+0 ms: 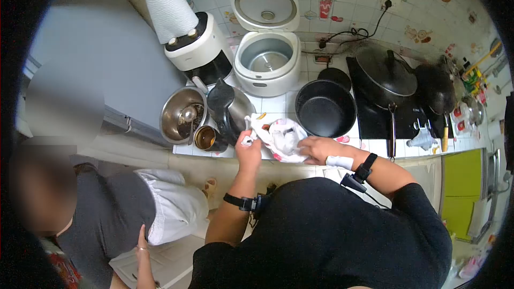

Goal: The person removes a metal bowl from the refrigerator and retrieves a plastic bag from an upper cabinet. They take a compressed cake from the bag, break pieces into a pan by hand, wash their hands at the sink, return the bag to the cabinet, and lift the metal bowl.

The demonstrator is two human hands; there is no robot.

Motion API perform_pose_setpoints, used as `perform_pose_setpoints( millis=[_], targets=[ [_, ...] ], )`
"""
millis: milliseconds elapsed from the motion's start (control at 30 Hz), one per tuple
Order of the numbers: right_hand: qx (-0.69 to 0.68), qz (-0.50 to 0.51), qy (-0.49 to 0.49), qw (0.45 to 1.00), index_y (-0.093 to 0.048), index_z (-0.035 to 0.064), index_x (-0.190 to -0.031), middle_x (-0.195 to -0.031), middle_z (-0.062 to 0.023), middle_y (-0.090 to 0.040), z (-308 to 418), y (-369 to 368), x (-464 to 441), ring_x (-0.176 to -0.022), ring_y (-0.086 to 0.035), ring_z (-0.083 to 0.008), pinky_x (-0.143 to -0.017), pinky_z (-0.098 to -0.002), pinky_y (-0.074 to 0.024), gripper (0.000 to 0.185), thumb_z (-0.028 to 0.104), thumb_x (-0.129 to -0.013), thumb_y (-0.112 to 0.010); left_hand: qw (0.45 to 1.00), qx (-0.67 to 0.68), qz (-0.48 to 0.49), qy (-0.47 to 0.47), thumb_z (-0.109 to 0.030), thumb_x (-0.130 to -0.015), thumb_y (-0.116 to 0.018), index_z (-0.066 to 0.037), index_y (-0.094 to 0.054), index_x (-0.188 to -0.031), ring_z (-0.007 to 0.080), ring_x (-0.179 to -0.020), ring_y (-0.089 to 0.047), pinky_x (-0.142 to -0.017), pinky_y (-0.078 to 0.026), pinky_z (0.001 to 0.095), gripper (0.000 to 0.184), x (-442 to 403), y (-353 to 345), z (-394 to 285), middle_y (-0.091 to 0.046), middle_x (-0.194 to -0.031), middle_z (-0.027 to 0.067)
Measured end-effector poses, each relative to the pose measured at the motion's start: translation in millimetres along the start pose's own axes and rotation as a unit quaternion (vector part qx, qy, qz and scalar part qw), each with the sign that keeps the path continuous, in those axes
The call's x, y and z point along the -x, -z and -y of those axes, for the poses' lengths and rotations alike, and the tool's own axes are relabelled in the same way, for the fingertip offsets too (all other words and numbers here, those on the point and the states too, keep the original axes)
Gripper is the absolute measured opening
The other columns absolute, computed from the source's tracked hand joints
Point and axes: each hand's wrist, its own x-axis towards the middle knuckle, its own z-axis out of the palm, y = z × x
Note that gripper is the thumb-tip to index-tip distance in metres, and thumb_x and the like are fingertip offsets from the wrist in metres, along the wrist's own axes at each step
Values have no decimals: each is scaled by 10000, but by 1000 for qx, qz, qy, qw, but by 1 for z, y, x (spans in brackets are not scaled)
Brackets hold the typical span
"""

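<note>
A white plastic bag (pixel 284 138) with red and orange marks lies at the counter's front edge, below the open rice cooker (pixel 267 69). My left hand (pixel 249 151) pinches its left edge, fingers closed on the white plastic. On the bag's right side rests my right hand (pixel 319 150), its fingers bent against the plastic; their tips are partly hidden. Just left of the bag stands a metal kettle (pixel 238 104) with a dark lid and handle. A black pot (pixel 325 109) is close behind my right hand.
Left of the kettle are a steel bowl (pixel 170 115) and an open jar (pixel 206 139). An air fryer (pixel 195 48) carries a paper roll (pixel 170 12). Lidded pan (pixel 386 75) and wok (pixel 436 88) sit on the black stove. Another person (pixel 115 203) stands at left.
</note>
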Motion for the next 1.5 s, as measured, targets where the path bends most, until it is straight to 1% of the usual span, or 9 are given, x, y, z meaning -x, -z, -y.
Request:
perform_pose_setpoints(
  millis=[733,833,1000,1100,1167,1233,1300,1400,1500],
  targets=[
    [14,107,50,993,-607,-6,-1069,-1169,-135,-560,-1,-22,-64,-1168,-485,-290,-1004,-428,-334,317,118,-781,-563,983,-159,90,-18,-91,-718,-659,-48,-396,-1356,303,-1021,-596,-899,-460,359,691,40,56,15,-577,-1154,207],
    [-38,184,31,982,-614,0,-1039,-1091,-127,-590,-1,-26,-65,-1085,-540,-284,-963,-425,-352,276,110,-790,-569,868,-492,-7,-70,-94,-736,-657,-17,-412,-1325,264,-933,-623,-837,-488,357,642,68,54,-40,-589,-1126,178],
    [-225,51,21,973,-628,17,-1034,-915,-108,-612,18,5,-58,-856,-593,-234,-796,-377,-443,241,129,-821,-618,924,-142,353,30,-120,-834,-607,3,-452,-1229,152,-729,-635,-617,-514,276,441,58,41,-42,-610,-963,101],
    [-553,177,-171,796,-599,20,-1098,-794,-41,-595,29,35,-23,-591,-540,-98,-530,-240,-449,239,169,-916,-559,717,368,529,267,-175,-857,-625,7,-456,-1193,124,-617,-583,-437,-444,207,417,64,56,-41,-593,-928,108],
    [-903,194,-181,337,-540,-75,-1113,-828,-105,-580,35,14,15,-498,-483,-57,-394,-152,-382,280,136,-930,-526,643,354,534,419,-166,-863,-619,18,-434,-1206,122,-545,-550,-378,-404,161,431,82,66,-27,-578,-915,121],
    [-896,159,-300,286,-520,-75,-1163,-878,-137,-591,37,-5,33,-480,-481,-50,-381,-159,-400,309,124,-926,-529,655,332,496,464,-178,-876,-605,10,-431,-1220,122,-611,-578,-439,-452,189,429,82,70,-14,-579,-936,110],
    [-878,189,-311,311,-501,-32,-1229,-945,-139,-613,25,-5,32,-540,-542,-75,-443,-178,-447,342,111,-918,-529,662,306,461,506,-189,-888,-592,2,-429,-1234,121,-678,-606,-499,-501,217,428,72,78,-5,-579,-956,99],
    [-452,90,-181,869,-447,52,-1318,-1202,-120,-561,44,23,20,-1098,-558,-245,-929,-336,-454,453,92,-878,-550,803,-76,555,206,-307,-942,-512,-63,-296,-1409,243,-1271,-406,-1044,-349,422,569,61,87,11,-472,-1310,107],
    [-531,164,-69,829,-372,78,-1392,-1423,-153,-367,64,16,33,-1346,-304,-288,-1121,-392,-210,528,405,-978,-351,832,-57,525,169,-312,-958,-482,-99,-279,-1433,237,-1245,-423,-1036,-352,375,559,110,65,-23,-405,-1389,133]
  ],
)
